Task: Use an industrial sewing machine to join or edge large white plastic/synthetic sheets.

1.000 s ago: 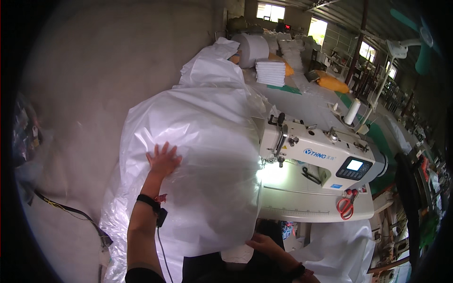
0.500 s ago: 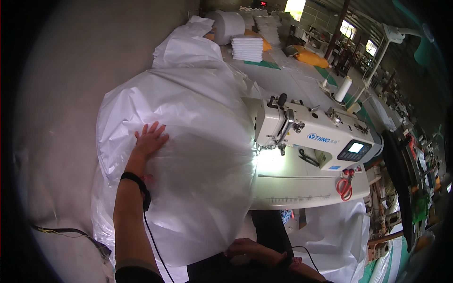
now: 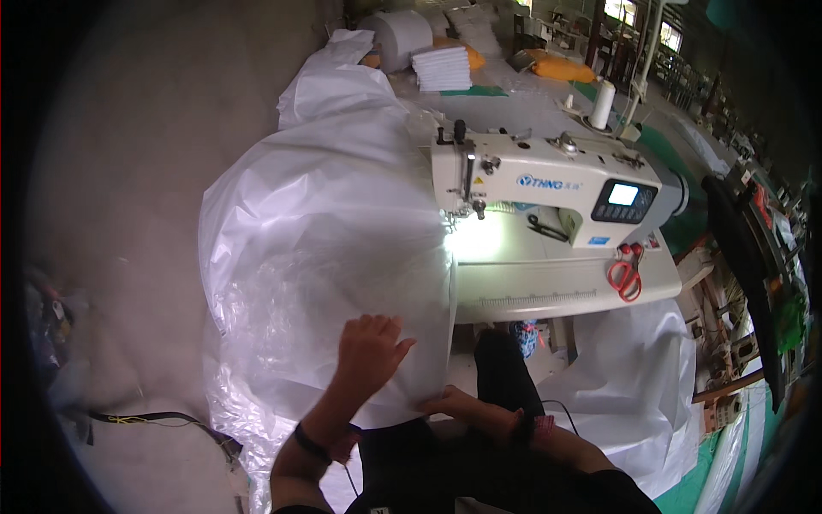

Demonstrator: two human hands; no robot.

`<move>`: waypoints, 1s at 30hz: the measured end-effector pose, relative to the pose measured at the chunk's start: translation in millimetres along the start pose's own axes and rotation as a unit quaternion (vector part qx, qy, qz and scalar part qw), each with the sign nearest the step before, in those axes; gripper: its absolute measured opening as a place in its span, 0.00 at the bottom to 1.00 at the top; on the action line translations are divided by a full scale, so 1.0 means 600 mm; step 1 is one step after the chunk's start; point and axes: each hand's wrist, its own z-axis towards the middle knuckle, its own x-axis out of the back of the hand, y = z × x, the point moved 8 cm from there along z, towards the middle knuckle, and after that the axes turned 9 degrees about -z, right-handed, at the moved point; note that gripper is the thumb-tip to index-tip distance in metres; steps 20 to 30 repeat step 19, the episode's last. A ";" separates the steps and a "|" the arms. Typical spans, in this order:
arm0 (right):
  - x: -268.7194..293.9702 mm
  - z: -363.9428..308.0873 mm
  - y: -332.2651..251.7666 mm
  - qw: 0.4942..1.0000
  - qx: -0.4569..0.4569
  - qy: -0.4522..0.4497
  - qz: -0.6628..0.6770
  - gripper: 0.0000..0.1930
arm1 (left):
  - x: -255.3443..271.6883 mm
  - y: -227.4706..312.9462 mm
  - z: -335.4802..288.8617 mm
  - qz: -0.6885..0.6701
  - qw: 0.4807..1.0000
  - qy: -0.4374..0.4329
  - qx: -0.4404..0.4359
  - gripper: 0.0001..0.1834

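Note:
A large, wrinkled white plastic sheet (image 3: 325, 248) spreads over the left of the machine bed and hangs toward my lap. Its right edge runs up to the lit needle area of a white sewing machine (image 3: 505, 171). My left hand (image 3: 372, 349) is over the near part of the sheet, thumb held apart from the fingers, gripping nothing that I can see. At the sheet's near right corner, close to my lap, my right hand (image 3: 443, 401) has its fingers closed on the edge; the fingertips are partly hidden.
Red-handled scissors (image 3: 626, 276) and small black thread snips (image 3: 548, 228) lie on the machine bed. A thread cone (image 3: 603, 107) stands behind the machine. Folded white stacks (image 3: 442, 68), a big white roll (image 3: 401, 38) and an orange bag (image 3: 561, 66) sit farther back.
My left hand has drawn back from the far left of the sheet toward me and to the right. My right hand stays at the near corner. The view has shifted.

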 end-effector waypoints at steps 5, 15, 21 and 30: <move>-0.032 -0.087 -0.005 0.989 -0.030 -0.135 -0.056 0.18 | -0.095 0.002 -0.054 0.091 0.965 -0.179 0.169 0.07; 0.108 -0.062 -0.074 0.967 0.024 0.191 -0.165 0.28 | -0.075 0.000 -0.020 0.145 0.983 -0.026 0.110 0.03; 0.151 -0.026 -0.073 0.937 0.085 0.301 -0.158 0.18 | -0.122 -0.021 -0.044 0.077 0.970 -0.189 0.133 0.05; 0.151 -0.026 -0.073 0.937 0.085 0.301 -0.158 0.18 | -0.122 -0.021 -0.044 0.077 0.970 -0.189 0.133 0.05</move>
